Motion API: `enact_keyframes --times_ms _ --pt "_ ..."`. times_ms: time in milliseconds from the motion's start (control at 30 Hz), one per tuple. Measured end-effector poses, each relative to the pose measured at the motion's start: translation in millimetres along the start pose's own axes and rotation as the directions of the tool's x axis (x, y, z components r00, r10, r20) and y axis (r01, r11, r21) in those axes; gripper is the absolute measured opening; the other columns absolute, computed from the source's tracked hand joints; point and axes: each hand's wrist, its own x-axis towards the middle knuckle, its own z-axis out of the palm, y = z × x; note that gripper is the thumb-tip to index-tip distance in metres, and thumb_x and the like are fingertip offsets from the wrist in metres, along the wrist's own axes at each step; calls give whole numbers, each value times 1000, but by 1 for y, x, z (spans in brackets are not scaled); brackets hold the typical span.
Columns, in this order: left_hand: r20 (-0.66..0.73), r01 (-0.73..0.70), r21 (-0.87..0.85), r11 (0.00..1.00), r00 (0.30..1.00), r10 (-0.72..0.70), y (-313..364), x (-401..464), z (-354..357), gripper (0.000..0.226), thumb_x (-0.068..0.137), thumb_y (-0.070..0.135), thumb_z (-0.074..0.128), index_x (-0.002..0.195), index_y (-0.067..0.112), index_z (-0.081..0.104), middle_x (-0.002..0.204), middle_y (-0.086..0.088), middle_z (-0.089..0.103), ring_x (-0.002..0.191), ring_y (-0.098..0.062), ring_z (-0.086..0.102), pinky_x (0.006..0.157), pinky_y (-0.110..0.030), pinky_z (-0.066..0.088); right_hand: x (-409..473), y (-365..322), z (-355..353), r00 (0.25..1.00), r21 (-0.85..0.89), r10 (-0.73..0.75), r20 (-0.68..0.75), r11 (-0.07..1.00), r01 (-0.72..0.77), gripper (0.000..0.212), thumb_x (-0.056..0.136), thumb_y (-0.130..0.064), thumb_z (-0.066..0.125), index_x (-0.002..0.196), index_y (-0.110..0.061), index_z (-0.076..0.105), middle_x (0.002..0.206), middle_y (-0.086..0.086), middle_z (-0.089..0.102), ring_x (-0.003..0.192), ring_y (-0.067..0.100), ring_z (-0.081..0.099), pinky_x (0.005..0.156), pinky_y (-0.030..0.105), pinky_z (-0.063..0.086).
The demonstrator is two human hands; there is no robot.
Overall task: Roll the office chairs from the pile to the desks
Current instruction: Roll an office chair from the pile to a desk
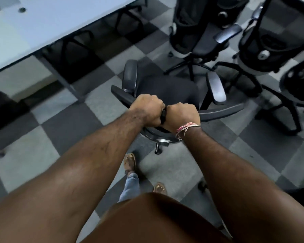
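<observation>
Beside the desk (42, 27), both fists grip a black, grey-armrested office chair (167, 90)

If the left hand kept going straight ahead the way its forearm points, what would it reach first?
The left hand, gripping the black backrest top, points up and right. First in that line is probably the chair's own black fabric seat, then the pile's black mesh chairs; depth is unclear.

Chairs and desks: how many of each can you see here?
Black office chair held by both hands: 1
Black mesh office chairs piled at the right: 3
Long white desk: 1
Total: 5
</observation>
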Motion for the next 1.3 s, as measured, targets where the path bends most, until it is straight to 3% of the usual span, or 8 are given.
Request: enact_keyframes --times_ms 167,467,800,1133,1300 --pt "13 154 -57 986 988 -154 -25 -54 21 13 81 37 61 74 27 58 61 8 45 64 -22 54 62 -31 45 -3 -51 -4 986 -37 -166 9 985 167 30 79 -50 55 66 -24 56 68 -2 65 62 26 64 55 29 39" --pt "61 313 -124 941 949 -308 -81 -155 53 14 81 41 61 80 28 65 63 8 50 62 -20 53 60 -32 44 -11 -156 -13 930 -64 -368 19 928 368 25 80 -42 55 79 -21 67 77 1 70 70 28 67 57 30 41" --pt "102 487 -188 853 873 -476 -135 -285 93 16 83 42 59 76 28 62 65 8 56 60 -17 55 61 -33 48 -45 -290 -17 857 -81 -515 2 855 513 23 81 -41 54 74 -22 63 70 0 66 61 26 63 54 30 38" --pt "141 637 -233 735 770 -623 -163 -389 129 17 82 42 58 72 28 62 63 8 57 55 -14 52 59 -33 51 -71 -393 -17 724 -139 -690 11 716 685 21 80 -42 52 77 -24 63 72 -3 66 61 25 62 54 30 37" --pt "152 696 -242 676 715 -682 -171 -430 143 19 82 39 60 68 27 55 62 8 55 53 -14 50 60 -34 53 -86 -433 -18 671 -153 -741 -7 664 732 19 78 -40 52 69 -25 56 67 -3 65 58 24 60 52 28 35"
